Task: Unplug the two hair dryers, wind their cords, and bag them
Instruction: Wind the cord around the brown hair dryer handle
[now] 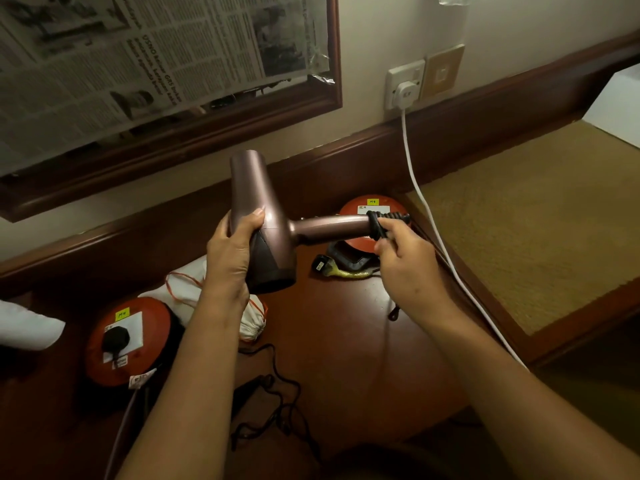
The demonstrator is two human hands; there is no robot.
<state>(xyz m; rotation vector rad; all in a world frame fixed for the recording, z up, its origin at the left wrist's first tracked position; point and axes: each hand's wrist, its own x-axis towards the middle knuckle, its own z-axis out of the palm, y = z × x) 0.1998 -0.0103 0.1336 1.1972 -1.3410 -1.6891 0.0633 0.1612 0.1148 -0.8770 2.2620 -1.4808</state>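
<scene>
The left hand [231, 251] is gripping the barrel of a glossy mauve hair dryer [258, 216] above the wooden desk [346, 341], while the right hand [405, 265] is pinching black cord [377, 225] coiled round its handle. Below are lying two round red extension reels [130, 341] with yellow tags reading roughly "M4" and "M9", a white drawstring bag [254, 320], loose black cable [277, 400] and a white cord [422, 202] running from the wall socket [405, 83].

Framed mirror [166, 81] on wall, glass covered with newspaper [138, 53]. Wall socket [404, 84] right of it, white plug [406, 93] in, white cable [426, 202] running down along desk's [346, 341] right edge. Tan plate [445, 71] just beside socket. Dark wood desk, woven tan mat [519, 220] to its right. White cloth [27, 327] at left edge.
</scene>
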